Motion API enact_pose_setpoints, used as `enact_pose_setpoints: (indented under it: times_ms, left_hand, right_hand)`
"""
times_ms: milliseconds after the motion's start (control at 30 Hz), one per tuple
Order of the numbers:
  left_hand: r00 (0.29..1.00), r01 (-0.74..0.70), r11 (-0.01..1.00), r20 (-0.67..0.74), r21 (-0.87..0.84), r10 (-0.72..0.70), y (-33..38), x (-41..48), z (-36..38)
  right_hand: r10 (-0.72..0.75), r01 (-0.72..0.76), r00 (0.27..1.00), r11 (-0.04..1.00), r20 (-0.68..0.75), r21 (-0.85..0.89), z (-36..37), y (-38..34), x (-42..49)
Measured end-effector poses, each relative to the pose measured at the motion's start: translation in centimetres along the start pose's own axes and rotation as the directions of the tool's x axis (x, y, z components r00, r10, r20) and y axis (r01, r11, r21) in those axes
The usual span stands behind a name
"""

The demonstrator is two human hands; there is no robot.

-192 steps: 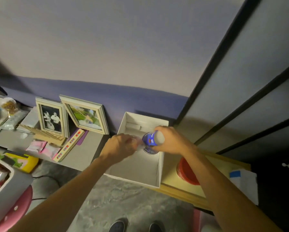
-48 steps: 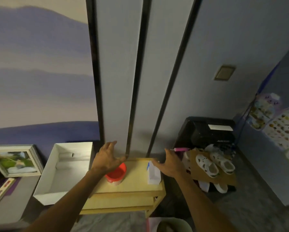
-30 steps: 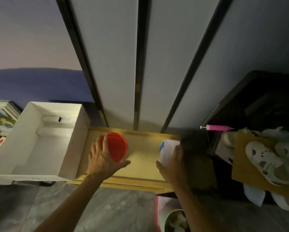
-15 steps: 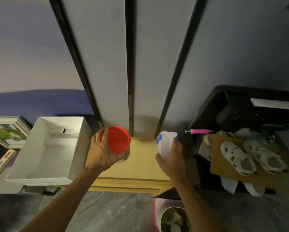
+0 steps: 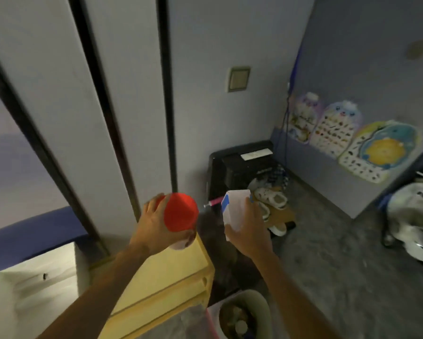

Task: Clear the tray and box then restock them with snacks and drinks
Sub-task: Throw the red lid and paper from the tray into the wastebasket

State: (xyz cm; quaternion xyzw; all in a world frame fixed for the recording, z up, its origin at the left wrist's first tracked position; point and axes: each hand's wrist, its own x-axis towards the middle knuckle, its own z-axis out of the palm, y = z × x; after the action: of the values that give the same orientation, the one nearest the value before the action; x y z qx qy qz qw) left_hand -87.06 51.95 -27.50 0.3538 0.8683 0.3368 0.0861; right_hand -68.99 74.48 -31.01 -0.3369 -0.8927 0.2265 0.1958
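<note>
Both items have lifted off the tray [image 5: 161, 277] since half a second ago, and the view has swung right. The left grip [image 5: 154, 223] is clamped round the red-lidded tub [image 5: 180, 211], held above the tray's 12 o'clock edge. The right grip [image 5: 249, 231] is wrapped on the carton [image 5: 235, 206] at 2 o'clock, likely carrying both away to clear the tray. The white box [image 5: 34, 289] sits at the tray's 9 o'clock.
</note>
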Motion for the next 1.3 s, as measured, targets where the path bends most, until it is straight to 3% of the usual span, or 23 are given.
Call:
enact_pose_setpoints:
  times_ms: [333,500,767,1033,1167,1300]
  left_hand:
    - [0.941,-0.239,0.97,0.238,-0.04,0.241,11.8,-2.3,11.9]
    - [0.897,-0.258,0.965,0.359,-0.044,0.257,12.7,-4.5,19.0]
    - [0.88,-0.184,0.982,0.452,0.034,0.149,5.4,-7.1,31.7]
    - [0.869,-0.164,0.986,0.479,0.04,0.125,-7.6,-8.0,47.1]
    - [0.882,-0.171,0.984,0.454,0.06,0.125,-13.6,-9.0,53.7]
    - [0.887,-0.172,0.977,0.451,0.125,0.098,-17.6,-10.1,57.9]
  right_hand:
    - [0.357,-0.356,0.93,0.934,-0.085,0.032,-7.3,11.4,-11.0]
    - [0.499,-0.499,0.866,0.866,0.003,-0.023,-6.5,16.8,-15.9]
    - [0.598,-0.605,0.789,0.796,0.145,0.008,5.0,24.2,-21.5]
    - [0.597,-0.615,0.778,0.787,0.195,0.041,25.3,33.6,-25.0]
    - [0.647,-0.671,0.72,0.742,0.251,0.014,32.2,36.0,-26.1]
    - [0.645,-0.652,0.742,0.758,0.182,-0.031,36.4,38.1,-26.9]
